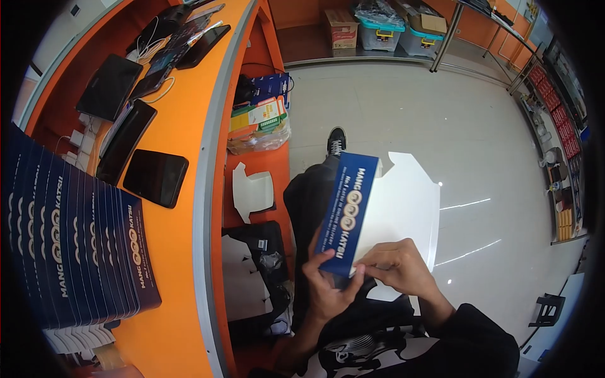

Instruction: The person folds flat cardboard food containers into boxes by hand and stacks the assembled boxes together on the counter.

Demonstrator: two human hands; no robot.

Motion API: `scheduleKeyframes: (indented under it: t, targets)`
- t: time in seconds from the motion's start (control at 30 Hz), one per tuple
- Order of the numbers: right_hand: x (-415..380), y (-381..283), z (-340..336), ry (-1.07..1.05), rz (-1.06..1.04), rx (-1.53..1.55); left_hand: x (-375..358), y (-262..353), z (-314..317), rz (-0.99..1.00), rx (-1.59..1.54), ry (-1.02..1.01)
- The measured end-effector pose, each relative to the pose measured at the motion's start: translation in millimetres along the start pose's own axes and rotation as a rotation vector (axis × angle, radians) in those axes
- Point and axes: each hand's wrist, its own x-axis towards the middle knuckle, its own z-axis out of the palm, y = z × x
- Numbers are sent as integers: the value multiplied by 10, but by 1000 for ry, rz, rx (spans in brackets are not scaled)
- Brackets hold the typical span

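A partly folded cardboard food box (350,214) lies over my lap, its navy side printed "MANG KATSU" standing up and its wide white inside facing me. My left hand (329,290) grips the near end of the navy side, thumb and fingers on either side of the corner. Pinched at the same corner, my right hand (397,266) has its fingertips on the edge where the navy side meets the white panel. The exact flap between those fingers is hidden.
On the orange counter (183,246) at left stand stacked navy boxes (75,233), with a tablet (155,177) and other dark devices behind. The shelf below holds a white carton piece (253,191) and packaging (258,120). Storage bins (381,36) sit against the far wall.
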Motion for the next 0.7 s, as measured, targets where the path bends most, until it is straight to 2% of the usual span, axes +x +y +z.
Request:
scheduleKeyframes:
  t: [0.07, 0.2, 0.33, 0.4, 0.47, 0.53, 0.6, 0.63, 0.67, 0.7]
  targets:
    - [3, -2, -23, 6, 34, 10, 36, -2, 49, 93, -12, -59]
    - [3, -33, -23, 17, 120, -13, 65, -50, 79, 64, -45, -44]
    - [-12, 12, 46, 88, 17, 15, 81, -55, 55, 72, -17, -38]
    - [-38, -147, 39, 255, -80, -60, 7, -118, 23, 7, -31, 61]
    - [-160, -307, -91, 301, -85, -26, 31, -70, -3, 41, 44, 112]
    - [-311, -345, -251, 348, -92, 3, 46, -60, -26, 28, -58, 282]
    - [-465, -288, -412, 26, -93, 397, 131, -2, -4, 47, -33, 368]
    - [-507, -290, -407, -135, -27, 497, 147, 2, 36, 52, -48, 461]
    - [-471, -280, -367, -326, -27, 516, 153, 8, 76, 56, -61, 554]
    - [-452, -214, -255, -463, -29, 490, 155, 27, 112, 51, -94, 559]
